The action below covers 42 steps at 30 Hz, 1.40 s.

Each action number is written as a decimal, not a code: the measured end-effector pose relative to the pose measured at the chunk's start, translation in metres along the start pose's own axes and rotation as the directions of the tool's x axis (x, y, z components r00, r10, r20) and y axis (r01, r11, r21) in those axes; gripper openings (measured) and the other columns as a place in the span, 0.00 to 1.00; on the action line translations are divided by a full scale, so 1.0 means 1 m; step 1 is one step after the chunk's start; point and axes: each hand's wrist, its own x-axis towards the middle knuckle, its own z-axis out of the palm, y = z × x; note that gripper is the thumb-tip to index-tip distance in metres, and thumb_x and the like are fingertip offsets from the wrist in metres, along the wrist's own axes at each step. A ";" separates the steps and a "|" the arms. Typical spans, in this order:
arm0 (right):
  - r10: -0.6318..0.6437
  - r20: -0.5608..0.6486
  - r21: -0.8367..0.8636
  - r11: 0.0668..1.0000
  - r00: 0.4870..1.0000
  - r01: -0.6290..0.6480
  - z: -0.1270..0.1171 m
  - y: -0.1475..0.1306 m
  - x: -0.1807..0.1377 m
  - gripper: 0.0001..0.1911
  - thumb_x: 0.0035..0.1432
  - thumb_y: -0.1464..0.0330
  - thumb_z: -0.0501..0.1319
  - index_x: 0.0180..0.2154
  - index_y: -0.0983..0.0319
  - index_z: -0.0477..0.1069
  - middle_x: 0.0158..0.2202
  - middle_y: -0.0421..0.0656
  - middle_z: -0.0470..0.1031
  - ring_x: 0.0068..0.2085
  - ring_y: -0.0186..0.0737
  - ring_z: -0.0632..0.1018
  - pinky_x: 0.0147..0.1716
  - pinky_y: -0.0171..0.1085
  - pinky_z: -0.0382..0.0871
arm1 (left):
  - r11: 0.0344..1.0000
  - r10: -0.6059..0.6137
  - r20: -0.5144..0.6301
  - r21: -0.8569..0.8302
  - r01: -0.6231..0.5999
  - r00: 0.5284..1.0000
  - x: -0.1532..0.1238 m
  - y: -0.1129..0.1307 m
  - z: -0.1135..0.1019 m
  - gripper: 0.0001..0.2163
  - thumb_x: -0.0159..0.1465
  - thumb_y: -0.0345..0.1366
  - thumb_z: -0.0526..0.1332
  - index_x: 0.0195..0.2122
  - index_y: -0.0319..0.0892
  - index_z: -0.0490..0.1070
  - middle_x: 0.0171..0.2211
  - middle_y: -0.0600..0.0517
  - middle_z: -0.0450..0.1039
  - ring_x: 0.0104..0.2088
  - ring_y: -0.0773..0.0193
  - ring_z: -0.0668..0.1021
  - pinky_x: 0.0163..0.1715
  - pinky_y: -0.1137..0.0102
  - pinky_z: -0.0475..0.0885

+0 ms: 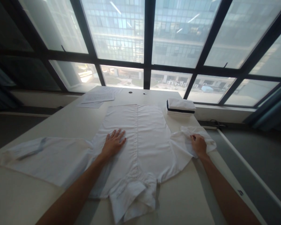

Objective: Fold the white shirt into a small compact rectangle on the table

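In the head view, a white shirt is lying spread flat on the pale surface, collar end toward the person and hem toward the window. The left hand is resting palm down with fingers spread on the shirt's body, just left of the centre seam, holding nothing. The right hand is curling its grip around the bunched right sleeve near the surface's right edge; the fingers look pinched into the cloth, though how firmly cannot be told. The left sleeve is stretching out flat, well apart from both hands. To handle this step well, the person is best keeping the flat palm pressing so the body does not slide, and drawing the gathered sleeve out evenly so no crease is trapped. The shirt's body is lying between the two hands, its collar crumpled nearest the person. A folded stack is sitting beyond the right hand, and papers are lying at the far left.
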 end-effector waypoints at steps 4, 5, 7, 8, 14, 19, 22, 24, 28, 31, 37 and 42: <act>0.114 -0.063 0.121 0.987 0.991 -0.106 -0.006 -0.009 0.001 0.22 0.67 0.58 0.48 0.39 0.64 0.77 0.37 0.54 0.80 0.37 0.49 0.76 0.37 0.41 0.64 | 0.999 0.000 -0.023 -0.036 -0.001 1.000 0.002 -0.004 0.001 0.26 0.73 0.47 0.49 0.70 0.47 0.61 0.72 0.47 0.54 0.72 0.43 0.55 0.68 0.41 0.50; 0.132 -0.092 0.157 0.981 0.987 -0.116 -0.010 -0.013 0.002 0.23 0.67 0.57 0.47 0.40 0.64 0.76 0.37 0.55 0.81 0.36 0.49 0.77 0.36 0.41 0.64 | 0.998 0.001 -0.042 -0.063 -0.004 0.999 0.003 -0.005 0.001 0.26 0.73 0.46 0.49 0.69 0.46 0.62 0.72 0.46 0.55 0.72 0.43 0.56 0.68 0.41 0.50; 0.148 -0.157 0.242 0.964 0.976 -0.107 -0.019 -0.024 0.005 0.24 0.67 0.55 0.48 0.40 0.64 0.76 0.37 0.55 0.81 0.36 0.50 0.77 0.37 0.41 0.65 | 0.986 0.022 -0.110 -0.161 -0.040 0.994 0.006 -0.002 -0.003 0.26 0.71 0.45 0.50 0.67 0.42 0.65 0.70 0.43 0.59 0.71 0.45 0.58 0.68 0.44 0.53; 0.153 -0.186 0.292 0.952 0.971 -0.095 -0.025 -0.032 0.007 0.25 0.67 0.54 0.48 0.39 0.64 0.76 0.36 0.55 0.81 0.36 0.49 0.78 0.37 0.41 0.66 | 0.969 0.042 -0.149 -0.234 -0.077 0.988 0.006 0.003 -0.007 0.26 0.71 0.46 0.51 0.66 0.40 0.66 0.69 0.41 0.61 0.70 0.46 0.60 0.68 0.47 0.55; 0.124 -0.232 0.537 0.843 0.965 0.021 -0.069 -0.097 0.002 0.23 0.67 0.52 0.52 0.36 0.62 0.75 0.31 0.49 0.80 0.33 0.45 0.78 0.36 0.39 0.70 | 0.585 0.231 0.039 -0.804 -0.107 0.972 -0.003 0.083 -0.042 0.29 0.65 0.57 0.58 0.57 0.41 0.75 0.55 0.41 0.77 0.55 0.48 0.79 0.57 0.56 0.73; -0.173 -0.042 0.562 0.810 0.984 0.166 -0.073 -0.159 -0.049 0.16 0.70 0.60 0.54 0.35 0.60 0.74 0.29 0.43 0.80 0.32 0.41 0.79 0.35 0.35 0.68 | 0.140 0.499 0.310 -0.950 0.278 0.809 -0.020 0.145 -0.055 0.30 0.62 0.55 0.67 0.58 0.40 0.73 0.60 0.38 0.73 0.56 0.48 0.79 0.57 0.57 0.72; -0.378 0.141 0.503 0.823 0.915 0.263 -0.061 -0.183 -0.084 0.11 0.69 0.65 0.56 0.36 0.59 0.75 0.32 0.42 0.81 0.35 0.41 0.80 0.37 0.34 0.68 | 0.005 0.442 0.392 -0.901 0.435 0.807 -0.026 0.160 -0.045 0.26 0.63 0.57 0.66 0.51 0.40 0.75 0.52 0.39 0.79 0.53 0.50 0.80 0.55 0.58 0.74; -0.482 0.238 0.474 0.815 0.843 0.332 -0.053 -0.191 -0.101 0.09 0.69 0.68 0.57 0.39 0.58 0.76 0.35 0.42 0.82 0.38 0.41 0.81 0.40 0.34 0.69 | -0.013 0.365 0.414 -0.893 0.449 0.834 -0.027 0.164 -0.035 0.22 0.62 0.56 0.66 0.44 0.41 0.76 0.44 0.43 0.82 0.48 0.51 0.82 0.51 0.59 0.76; -0.621 0.266 0.529 0.733 0.737 0.427 -0.050 -0.194 -0.112 0.14 0.65 0.73 0.59 0.51 0.58 0.74 0.48 0.45 0.81 0.50 0.43 0.80 0.51 0.38 0.71 | -0.037 0.237 0.389 -0.912 0.409 0.890 -0.027 0.166 -0.018 0.16 0.62 0.49 0.65 0.43 0.42 0.75 0.40 0.46 0.81 0.44 0.53 0.82 0.45 0.63 0.77; -0.641 0.205 0.578 0.689 0.740 0.438 -0.055 -0.192 -0.108 0.18 0.65 0.73 0.58 0.55 0.58 0.73 0.54 0.46 0.79 0.56 0.44 0.77 0.58 0.43 0.69 | -0.063 0.175 0.393 -0.910 0.409 0.903 -0.023 0.161 -0.017 0.11 0.61 0.42 0.63 0.41 0.43 0.73 0.40 0.47 0.80 0.42 0.55 0.82 0.44 0.63 0.78; -0.509 0.018 0.346 0.811 0.860 0.473 -0.061 -0.179 -0.106 0.34 0.63 0.74 0.56 0.69 0.57 0.58 0.69 0.51 0.62 0.70 0.52 0.60 0.67 0.56 0.57 | 0.006 0.011 0.280 -0.960 0.280 0.960 0.000 0.129 -0.061 0.11 0.62 0.39 0.58 0.46 0.45 0.71 0.44 0.47 0.80 0.45 0.54 0.82 0.44 0.61 0.79; -0.319 -0.049 0.093 0.942 0.947 0.322 -0.047 -0.148 -0.120 0.48 0.60 0.68 0.58 0.75 0.59 0.35 0.75 0.54 0.43 0.74 0.62 0.45 0.68 0.66 0.41 | -0.027 -0.096 0.113 -0.993 0.111 0.989 0.020 0.082 -0.104 0.15 0.60 0.38 0.58 0.47 0.40 0.72 0.45 0.44 0.80 0.45 0.55 0.82 0.44 0.62 0.80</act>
